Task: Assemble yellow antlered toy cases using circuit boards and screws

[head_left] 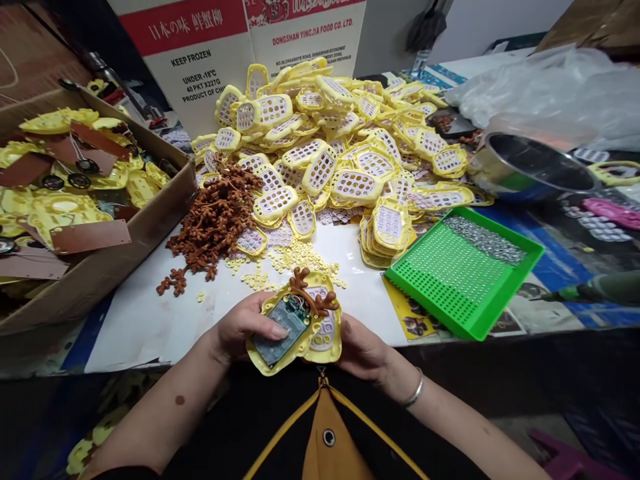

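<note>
My left hand (253, 327) is closed on a yellow toy phone back shell (261, 363), its thumb lying on the dark circuit board (283, 333) inside. A brown antler piece (320, 303) sits across the top of the two shells. My right hand (365, 347) grips the edge of a yellow front shell (336, 333) with a pale keypad set in it. The two shells are side by side and overlap a little; most of my right fingers are hidden. Just beyond lie small yellow rings (300, 260) and a heap of brown antler pieces (220, 207).
A large pile of yellow keypad shells (320, 167) covers the table's back. At left stands a cardboard box (165, 193) of wired yellow shells. On the right are a green tray (450, 303) holding screws, a metal bowl (530, 167) and an electric screwdriver (600, 290).
</note>
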{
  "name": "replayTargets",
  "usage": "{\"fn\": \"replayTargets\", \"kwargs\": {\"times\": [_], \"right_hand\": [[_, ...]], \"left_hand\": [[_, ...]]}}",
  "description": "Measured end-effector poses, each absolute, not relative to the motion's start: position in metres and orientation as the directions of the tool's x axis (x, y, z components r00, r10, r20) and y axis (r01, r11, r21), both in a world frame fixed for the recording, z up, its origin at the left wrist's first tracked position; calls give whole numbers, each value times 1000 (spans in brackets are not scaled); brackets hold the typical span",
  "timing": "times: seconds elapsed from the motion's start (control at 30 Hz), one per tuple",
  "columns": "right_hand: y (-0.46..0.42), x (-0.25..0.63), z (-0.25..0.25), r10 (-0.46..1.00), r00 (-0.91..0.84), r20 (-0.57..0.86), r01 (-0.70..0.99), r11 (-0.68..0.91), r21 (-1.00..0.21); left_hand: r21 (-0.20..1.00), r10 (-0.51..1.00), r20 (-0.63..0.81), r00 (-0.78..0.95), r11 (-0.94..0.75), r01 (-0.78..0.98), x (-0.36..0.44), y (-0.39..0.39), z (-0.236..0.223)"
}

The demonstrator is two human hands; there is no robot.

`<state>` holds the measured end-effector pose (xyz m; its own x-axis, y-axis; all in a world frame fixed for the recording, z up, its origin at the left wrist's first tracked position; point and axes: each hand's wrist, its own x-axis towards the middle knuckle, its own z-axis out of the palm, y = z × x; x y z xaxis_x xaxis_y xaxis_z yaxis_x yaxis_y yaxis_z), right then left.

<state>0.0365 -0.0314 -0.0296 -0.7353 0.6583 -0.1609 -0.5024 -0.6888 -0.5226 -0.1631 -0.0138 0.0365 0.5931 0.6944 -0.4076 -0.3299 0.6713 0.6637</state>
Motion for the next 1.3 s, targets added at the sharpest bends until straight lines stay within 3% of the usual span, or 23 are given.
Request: {"fn": "replayTargets", "kwargs": {"times": [0.13,0.3,0.5,0.6,0.73,0.87,1.3], "right_hand": [[-29,32,-28,722,-663,-200,-541,-646,-539],[-20,29,-18,774,-529,-348,-523,-621,-584],[-14,6,-8,830,-461,-315,-489,-533,-690],[-14,-4,-8,844,-447,-298,-482,-508,-714],[-14,-13,-8,861,-405,-308,-473,-485,-736],[-14,-19,-9,867,-387,-313,-455,-475,-753],[-14,-11,-11,865,-425,-266,-369,-434,-822]], "left_hand": [[651,748,-362,556,630,-424,-169,-14,31],[670,869,-409,279,494,-554,-176,-9,25],[563,883,-411,226,441,-699,-161,-4,30],[599,891,-420,169,413,-687,-150,-3,31],[752,952,-306,21,255,-607,-138,-7,25],[836,958,-283,35,264,-480,-131,-12,21],[864,958,-262,112,285,-416,-135,-11,19]]}}
